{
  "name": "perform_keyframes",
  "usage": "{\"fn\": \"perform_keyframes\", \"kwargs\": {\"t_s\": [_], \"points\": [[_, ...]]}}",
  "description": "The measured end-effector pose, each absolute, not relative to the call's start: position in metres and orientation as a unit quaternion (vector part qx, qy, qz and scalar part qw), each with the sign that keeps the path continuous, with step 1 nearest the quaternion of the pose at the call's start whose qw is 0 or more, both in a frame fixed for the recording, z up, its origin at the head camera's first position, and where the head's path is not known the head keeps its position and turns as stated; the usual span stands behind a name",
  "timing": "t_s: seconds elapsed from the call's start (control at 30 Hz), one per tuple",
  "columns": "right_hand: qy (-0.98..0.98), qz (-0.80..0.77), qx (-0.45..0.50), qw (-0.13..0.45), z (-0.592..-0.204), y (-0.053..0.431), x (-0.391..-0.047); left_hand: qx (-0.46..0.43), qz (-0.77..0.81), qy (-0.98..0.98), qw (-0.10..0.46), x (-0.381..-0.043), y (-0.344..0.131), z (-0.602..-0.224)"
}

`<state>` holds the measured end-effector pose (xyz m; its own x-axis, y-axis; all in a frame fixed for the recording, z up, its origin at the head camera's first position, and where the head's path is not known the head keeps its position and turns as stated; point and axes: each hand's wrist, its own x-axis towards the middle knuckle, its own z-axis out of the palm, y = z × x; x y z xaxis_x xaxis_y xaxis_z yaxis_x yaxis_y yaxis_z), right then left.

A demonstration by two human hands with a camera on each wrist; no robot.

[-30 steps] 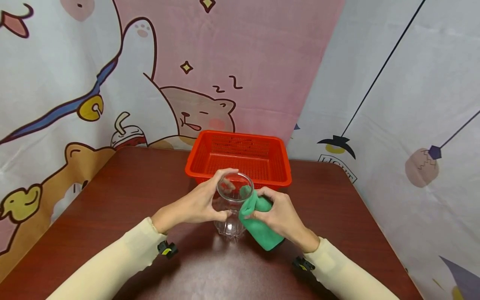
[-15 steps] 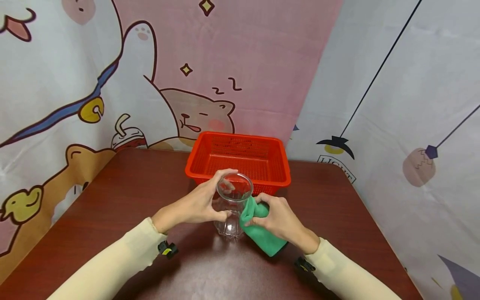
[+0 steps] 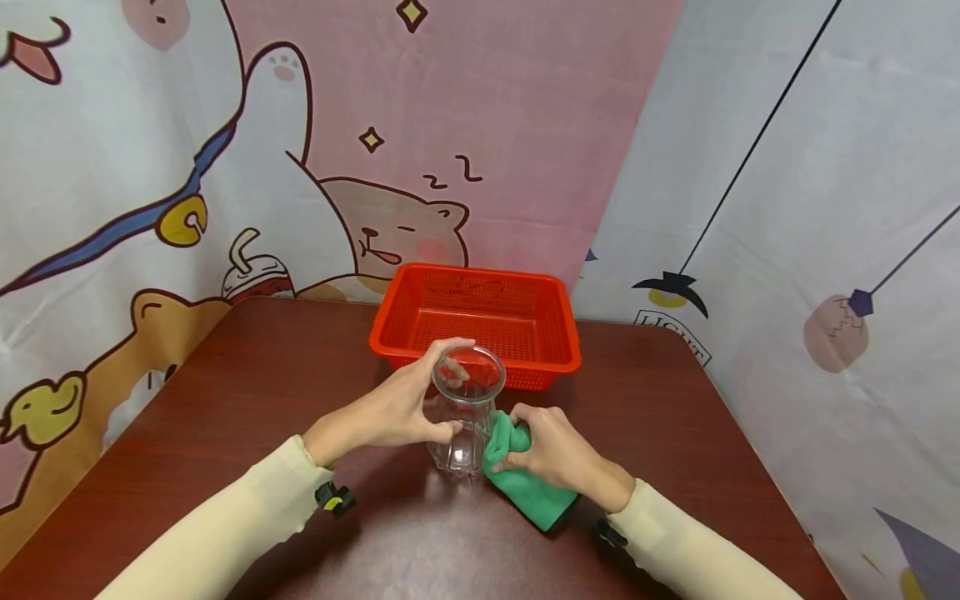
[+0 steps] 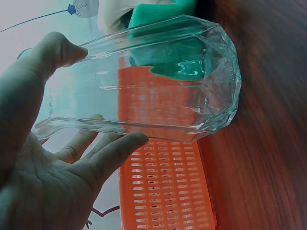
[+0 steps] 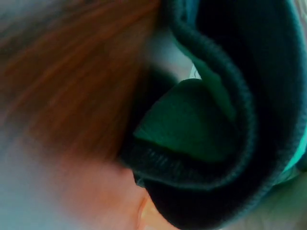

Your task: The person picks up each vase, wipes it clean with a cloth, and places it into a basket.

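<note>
Upright in front of the basket is a clear glass vase (image 3: 459, 450) with faceted sides and a round rim. My left hand (image 3: 393, 412) grips its upper part, thumb on the near side and fingers behind. Whether its base touches the table I cannot tell. A green cloth (image 3: 538, 498) with a dark edge is bunched in my right hand (image 3: 562, 454), against the vase's lower right side. Through the glass (image 4: 158, 103), the left wrist view shows the cloth (image 4: 163, 14) near the base. Folded cloth (image 5: 192, 124) fills much of the right wrist view, hiding the right fingers.
Behind the vase, a red perforated plastic basket (image 3: 525, 364) stands at the back of the dark brown wooden table (image 3: 300, 358). Curtains with cartoon prints (image 3: 517, 125) hang around the table's back and sides.
My right hand and the cloth have slid down the vase's right side, from near the rim towards the base. The left hand and the vase have stayed almost still.
</note>
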<state>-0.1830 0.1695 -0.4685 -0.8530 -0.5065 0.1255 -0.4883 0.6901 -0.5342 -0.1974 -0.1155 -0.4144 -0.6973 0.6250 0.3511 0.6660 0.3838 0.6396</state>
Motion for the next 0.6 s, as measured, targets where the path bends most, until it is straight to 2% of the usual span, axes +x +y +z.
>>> {"fn": "perform_keyframes", "kwargs": {"t_s": [0.6], "points": [[0.912, -0.31, -0.269, 0.002, -0.4708, 0.1681, -0.1802, -0.39, -0.402, -0.828, 0.022, -0.1985, -0.1156, -0.4162]]}}
